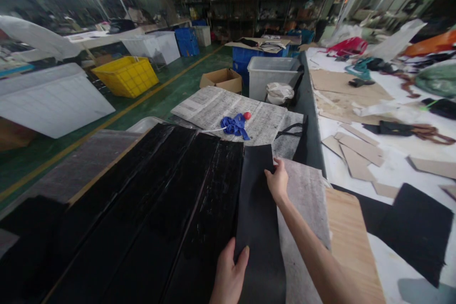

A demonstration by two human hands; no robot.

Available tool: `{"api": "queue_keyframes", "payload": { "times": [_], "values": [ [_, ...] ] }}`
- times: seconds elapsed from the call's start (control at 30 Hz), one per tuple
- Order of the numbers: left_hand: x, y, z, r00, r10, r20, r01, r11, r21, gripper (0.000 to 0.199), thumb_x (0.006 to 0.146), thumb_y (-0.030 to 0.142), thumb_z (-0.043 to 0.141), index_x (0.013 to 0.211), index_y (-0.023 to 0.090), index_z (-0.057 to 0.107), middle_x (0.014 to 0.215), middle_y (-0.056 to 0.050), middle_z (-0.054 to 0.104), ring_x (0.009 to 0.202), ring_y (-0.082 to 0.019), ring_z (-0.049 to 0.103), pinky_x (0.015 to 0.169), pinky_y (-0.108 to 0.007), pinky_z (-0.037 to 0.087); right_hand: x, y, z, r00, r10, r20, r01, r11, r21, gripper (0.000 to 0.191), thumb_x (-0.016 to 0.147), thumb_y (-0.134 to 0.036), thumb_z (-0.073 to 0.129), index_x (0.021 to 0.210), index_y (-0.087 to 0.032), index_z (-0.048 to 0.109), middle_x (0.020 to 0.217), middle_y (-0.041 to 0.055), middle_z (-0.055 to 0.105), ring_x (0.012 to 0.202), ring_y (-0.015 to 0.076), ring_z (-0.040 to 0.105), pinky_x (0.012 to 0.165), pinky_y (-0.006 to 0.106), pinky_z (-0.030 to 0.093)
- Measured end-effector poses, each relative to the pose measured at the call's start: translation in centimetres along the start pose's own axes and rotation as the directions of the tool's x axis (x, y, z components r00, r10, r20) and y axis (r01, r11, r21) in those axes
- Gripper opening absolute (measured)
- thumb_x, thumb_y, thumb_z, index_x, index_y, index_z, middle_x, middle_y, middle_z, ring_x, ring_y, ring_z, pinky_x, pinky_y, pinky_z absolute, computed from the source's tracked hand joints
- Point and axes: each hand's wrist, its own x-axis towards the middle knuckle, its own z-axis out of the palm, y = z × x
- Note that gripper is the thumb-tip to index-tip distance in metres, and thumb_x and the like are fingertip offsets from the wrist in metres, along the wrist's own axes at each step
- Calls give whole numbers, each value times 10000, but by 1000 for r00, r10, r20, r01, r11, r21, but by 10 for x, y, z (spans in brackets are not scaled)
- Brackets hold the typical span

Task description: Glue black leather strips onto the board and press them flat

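Note:
A matte black strip of sheet material lies lengthwise in front of me. My left hand pinches its left edge near me, thumb and finger closed on it. Near its far end, my right hand grips the right edge between thumb and fingers. Directly left of it lie several glossy, wet-looking black strips, side by side with narrow gaps. Under the right side of the held strip, a grey speckled board shows.
A blue cloth bundle and a red ball lie on a grey board beyond the strips. To the right, a white-topped table carries cardboard pieces and black sheets. Bins, a yellow basket and a cardboard box stand beyond.

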Motion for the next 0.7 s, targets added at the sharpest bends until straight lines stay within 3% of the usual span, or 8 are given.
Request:
{"api": "queue_keyframes", "payload": {
  "times": [0.17,0.37,0.5,0.57,0.7],
  "values": [
    [1,-7,-1,998,67,21,-68,996,57,687,727,676,690,1137,125,724,1269,-190,713,1299,-390,595,1120,-413,456,-7,-1,-9,975,-221,37,221,924,-313,475,829,-140,585,1302,-187,582,1290,168,615,1199,335,554,923,447,463],
    [2,-20,-4,998,46,44,-51,992,114,762,750,670,609,1219,73,671,1346,-231,662,1330,-370,577,1148,-416,431,2,3,-10,897,-407,172,438,766,-472,327,948,-193,511,1255,-214,621,1375,127,617,1214,316,529,934,442,402],
    [2,-34,-7,994,80,71,-89,985,145,772,787,642,573,1273,46,636,1345,-236,662,1310,-343,603,1128,-379,461,19,6,-12,865,-449,226,497,695,-519,281,983,-238,509,1226,-218,650,1329,107,660,1190,300,548,922,420,402],
    [2,-44,-8,996,85,35,-91,978,186,805,773,640,597,1292,25,622,1336,-253,661,1299,-358,611,1117,-383,476,27,6,-14,862,-448,240,501,671,-547,279,993,-277,529,1232,-211,657,1292,112,674,1154,302,562,910,416,407],
    [-5,-56,-6,990,125,-69,-105,965,240,684,773,612,650,1234,106,674,1208,-201,738,1218,-372,666,1047,-398,540,40,5,-17,861,-432,268,501,635,-587,262,980,-344,600,1192,-222,694,1201,111,690,1102,303,576,870,406,417]
  ]
}}
